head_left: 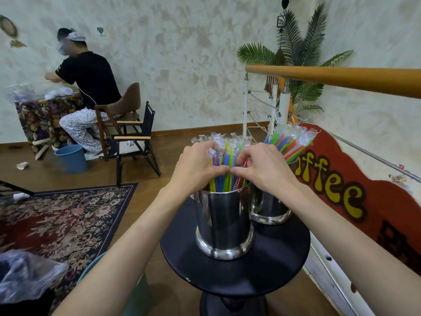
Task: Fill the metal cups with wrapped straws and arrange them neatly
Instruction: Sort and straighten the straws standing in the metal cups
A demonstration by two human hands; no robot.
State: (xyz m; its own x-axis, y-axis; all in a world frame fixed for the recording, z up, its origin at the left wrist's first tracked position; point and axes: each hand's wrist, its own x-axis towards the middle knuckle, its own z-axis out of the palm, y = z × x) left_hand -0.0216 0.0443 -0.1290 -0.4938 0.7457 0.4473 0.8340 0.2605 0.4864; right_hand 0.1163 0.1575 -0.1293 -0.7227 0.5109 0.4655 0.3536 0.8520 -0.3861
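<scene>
Both metal cups look full already: the near cup on the round table, the far cup right. Left hand and right hand curl round the near straws, gathering them; only tidying seems left.

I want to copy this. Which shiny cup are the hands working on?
The nearer metal cup, at the front of the round black table. Both hands gather its straws; the far cup stands untouched behind it.

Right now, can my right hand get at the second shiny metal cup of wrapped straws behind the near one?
Probably yes: the right hand is beside the second shiny metal cup, with nothing between them.
</scene>
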